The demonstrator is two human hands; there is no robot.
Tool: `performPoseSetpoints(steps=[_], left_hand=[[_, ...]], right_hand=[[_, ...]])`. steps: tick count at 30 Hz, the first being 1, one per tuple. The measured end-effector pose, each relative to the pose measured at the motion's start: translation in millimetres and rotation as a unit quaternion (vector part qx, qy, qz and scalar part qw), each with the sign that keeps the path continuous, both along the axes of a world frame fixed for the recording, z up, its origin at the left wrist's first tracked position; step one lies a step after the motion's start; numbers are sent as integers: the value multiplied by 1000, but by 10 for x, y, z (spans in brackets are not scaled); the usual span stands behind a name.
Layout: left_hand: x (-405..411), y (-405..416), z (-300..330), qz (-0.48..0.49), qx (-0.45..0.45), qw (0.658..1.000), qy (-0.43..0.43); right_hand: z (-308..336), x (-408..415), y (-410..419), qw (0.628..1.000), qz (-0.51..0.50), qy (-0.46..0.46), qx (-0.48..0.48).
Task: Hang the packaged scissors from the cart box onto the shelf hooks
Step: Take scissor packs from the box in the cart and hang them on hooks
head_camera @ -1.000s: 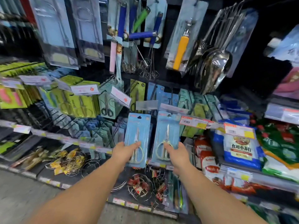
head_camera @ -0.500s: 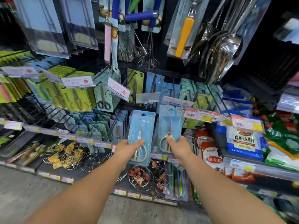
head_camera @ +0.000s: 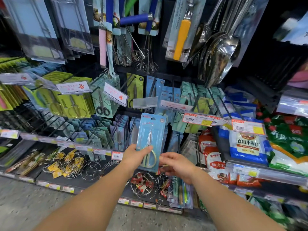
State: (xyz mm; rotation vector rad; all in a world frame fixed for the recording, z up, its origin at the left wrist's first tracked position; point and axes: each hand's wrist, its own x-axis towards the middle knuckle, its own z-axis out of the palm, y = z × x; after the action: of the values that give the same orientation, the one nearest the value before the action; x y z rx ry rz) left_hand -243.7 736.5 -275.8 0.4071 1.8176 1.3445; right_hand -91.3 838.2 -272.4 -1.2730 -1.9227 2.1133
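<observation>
A blue scissors pack (head_camera: 150, 140) is held upright before the shelf hooks (head_camera: 133, 129), its lower edge pinched in the grip of the left hand (head_camera: 136, 157). The right hand (head_camera: 176, 165) is seen just beside the pack, fingers loosely spread, nothing held. The pack is judged not yet hung, its top hole not yet threaded; similar blue cards (head_camera: 121, 132) are already hung on neighbouring hooks, and the cart box is out of view. Orange price tags (head_camera: 195, 118) are clipped along the rail, their print too small to read. "食用小苏打" can be read on a blue bag (head_camera: 246, 145) at right.
</observation>
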Motion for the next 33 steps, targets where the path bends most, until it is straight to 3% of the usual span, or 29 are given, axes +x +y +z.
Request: performPoseSetpoints(steps=[5, 11, 24, 33], left_hand=[[161, 131, 29, -16, 15, 1000, 17], [278, 306, 72, -20, 39, 999, 23], [301, 557, 26, -30, -2, 999, 32], [266, 664, 14, -96, -99, 990, 31]], right_hand=[[-126, 59, 1, 994, -57, 15, 88], [-54, 172, 116, 988, -97, 26, 115], [15, 183, 200, 982, -139, 18, 125], [-50, 84, 261, 963, -141, -85, 213]])
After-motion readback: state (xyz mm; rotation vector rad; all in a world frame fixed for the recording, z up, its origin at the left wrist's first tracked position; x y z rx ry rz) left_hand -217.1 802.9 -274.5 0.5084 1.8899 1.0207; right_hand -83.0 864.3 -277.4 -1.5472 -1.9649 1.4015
